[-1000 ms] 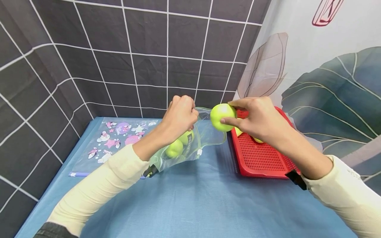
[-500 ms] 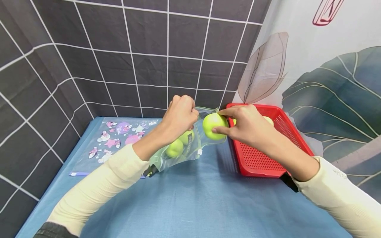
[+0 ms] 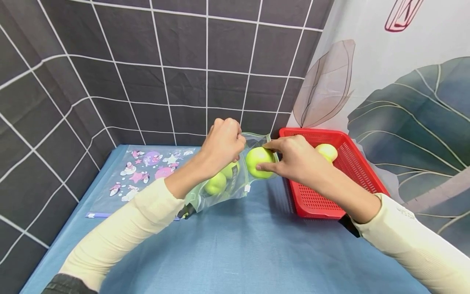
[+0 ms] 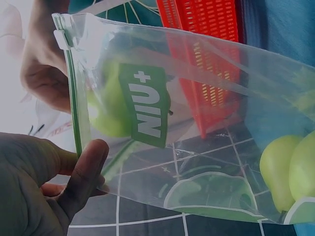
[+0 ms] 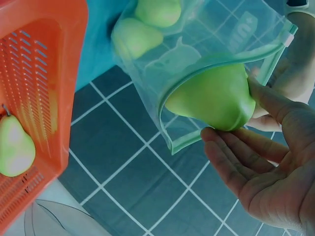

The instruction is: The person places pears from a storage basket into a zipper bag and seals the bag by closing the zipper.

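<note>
The near blue cloth (image 3: 227,253) offers passage; bag (image 3: 239,181) and red basket (image 3: 313,200) obstruct beyond.

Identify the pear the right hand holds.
The pear at the mouth of the bag, pinched by the right hand; two pears lie deeper inside, another pear in the red basket.

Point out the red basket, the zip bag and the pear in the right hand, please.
Red basket (image 3: 319,212): head view, on its front wall.
Zip bag (image 4: 156,104): left wrist view, green label.
Held pear (image 5: 221,101): right wrist view, wide body.

Clear bag (image 4: 150,108), green pear (image 5: 216,101) in its mouth
</note>
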A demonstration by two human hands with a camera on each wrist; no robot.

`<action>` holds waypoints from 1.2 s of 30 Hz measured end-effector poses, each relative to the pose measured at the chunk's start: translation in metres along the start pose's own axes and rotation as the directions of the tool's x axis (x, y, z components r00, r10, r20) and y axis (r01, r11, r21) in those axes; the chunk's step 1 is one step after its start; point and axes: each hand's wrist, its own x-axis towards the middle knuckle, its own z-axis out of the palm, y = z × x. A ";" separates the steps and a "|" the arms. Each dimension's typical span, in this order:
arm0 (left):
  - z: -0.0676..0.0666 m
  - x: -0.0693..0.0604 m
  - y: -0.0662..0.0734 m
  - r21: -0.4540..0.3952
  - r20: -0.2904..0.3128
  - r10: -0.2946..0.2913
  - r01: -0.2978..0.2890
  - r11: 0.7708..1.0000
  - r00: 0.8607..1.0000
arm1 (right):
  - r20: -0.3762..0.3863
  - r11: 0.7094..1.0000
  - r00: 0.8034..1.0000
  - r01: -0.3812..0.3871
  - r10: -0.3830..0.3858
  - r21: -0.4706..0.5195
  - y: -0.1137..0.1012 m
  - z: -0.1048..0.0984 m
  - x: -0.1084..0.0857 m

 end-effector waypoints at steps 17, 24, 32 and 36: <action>0.002 -0.002 0.002 -0.016 -0.001 -0.006 0.006 1.000 1.000 | 0.016 0.999 0.999 -0.030 0.030 -0.017 0.002 0.004 -0.003; 0.003 -0.002 0.002 -0.042 0.004 -0.002 0.003 0.999 1.000 | 0.008 0.998 0.998 -0.057 0.058 -0.020 0.007 0.004 -0.007; 0.004 -0.001 -0.001 -0.041 -0.031 0.009 -0.011 0.999 0.999 | -0.010 0.992 0.993 -0.121 0.121 -0.020 0.021 -0.001 -0.010; 0.003 -0.001 0.000 -0.028 -0.032 0.010 -0.011 1.000 0.999 | -0.015 0.985 0.985 -0.171 0.171 -0.023 0.031 -0.004 -0.010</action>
